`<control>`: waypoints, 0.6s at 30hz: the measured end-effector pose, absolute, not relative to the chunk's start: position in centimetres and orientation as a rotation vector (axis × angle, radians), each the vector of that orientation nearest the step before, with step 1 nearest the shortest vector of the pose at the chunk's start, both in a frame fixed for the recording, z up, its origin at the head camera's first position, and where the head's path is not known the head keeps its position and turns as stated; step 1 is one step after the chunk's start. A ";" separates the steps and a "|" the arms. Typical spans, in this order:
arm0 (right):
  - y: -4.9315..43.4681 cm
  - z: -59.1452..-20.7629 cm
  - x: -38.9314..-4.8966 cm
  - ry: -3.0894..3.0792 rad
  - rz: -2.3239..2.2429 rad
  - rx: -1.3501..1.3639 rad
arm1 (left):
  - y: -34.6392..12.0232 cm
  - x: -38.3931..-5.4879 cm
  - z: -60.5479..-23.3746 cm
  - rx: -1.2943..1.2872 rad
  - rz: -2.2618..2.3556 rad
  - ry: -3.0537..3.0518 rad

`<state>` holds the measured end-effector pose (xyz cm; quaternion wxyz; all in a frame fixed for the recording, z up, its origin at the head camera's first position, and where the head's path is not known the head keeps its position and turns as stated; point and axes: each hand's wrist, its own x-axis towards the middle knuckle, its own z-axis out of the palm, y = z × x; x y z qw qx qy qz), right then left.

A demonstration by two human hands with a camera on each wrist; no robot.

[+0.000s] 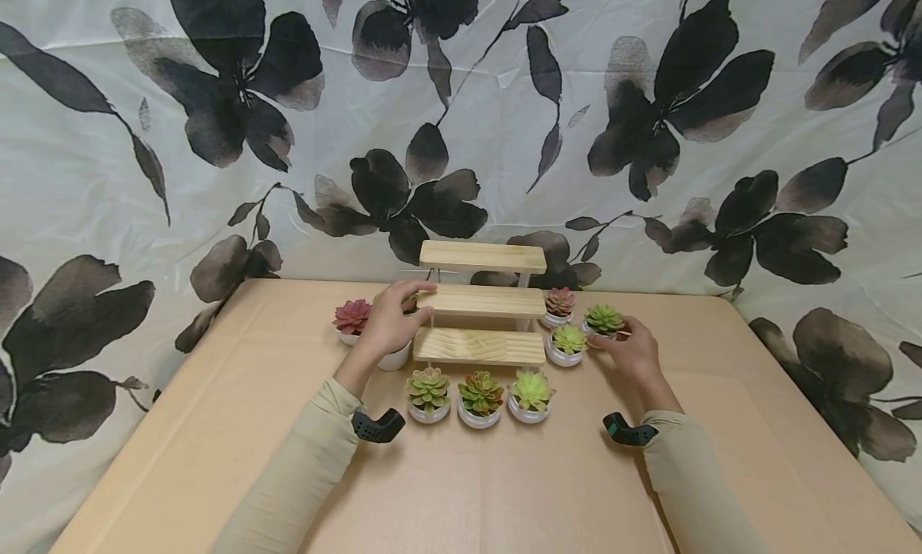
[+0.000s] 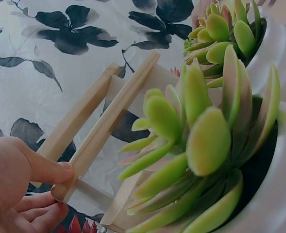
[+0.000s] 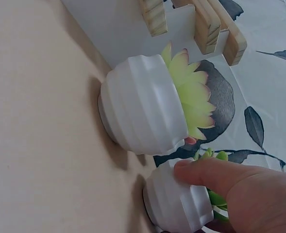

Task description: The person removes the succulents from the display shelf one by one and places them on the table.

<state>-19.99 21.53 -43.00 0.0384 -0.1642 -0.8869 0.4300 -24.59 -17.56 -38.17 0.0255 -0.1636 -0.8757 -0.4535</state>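
A three-tier wooden shelf stand [image 1: 479, 347] stands near the back of the table. My left hand [image 1: 385, 323] pinches the left end of its middle plank [image 2: 109, 128], thumb on one face and fingers on the other. At the right, my right hand [image 1: 639, 354] grips a small white pot [image 3: 174, 196] holding a green succulent [image 1: 603, 319], its thumb pressed against the pot's side. Beside it, nearer the stand, sits a white pot [image 3: 138, 104] with a yellow-green succulent [image 1: 569, 339]. All three planks are bare.
Several potted succulents [image 1: 480, 392] line up before the stand. A pink one [image 1: 559, 301] stands at its right, a red one [image 1: 352, 315] at its left. Another white pot [image 1: 394, 359] is partly hidden by the left hand. A floral cloth [image 1: 504, 154] hangs behind the table [image 1: 468, 490].
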 end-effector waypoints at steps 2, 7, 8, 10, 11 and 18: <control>21.6 -43.0 -20.0 -2.722 1.320 -0.507 | -17.6 -24.6 -38.1 -0.512 -1.402 -2.702; 21.6 -43.0 -20.0 -2.729 1.314 -0.512 | -17.6 -24.5 -38.2 -0.517 -1.413 -2.689; 21.6 -43.0 -20.0 -2.732 1.312 -0.511 | -17.6 -24.5 -38.2 -0.517 -1.415 -2.687; 21.7 -42.9 -20.0 -2.741 1.310 -0.502 | -17.6 -24.4 -38.2 -0.518 -1.419 -2.681; 21.8 -42.8 -20.0 -2.747 1.315 -0.494 | -17.6 -24.4 -38.3 -0.519 -1.419 -2.679; 22.0 -42.0 -19.6 -2.758 1.397 -0.456 | -17.6 -24.4 -38.4 -0.521 -1.399 -2.679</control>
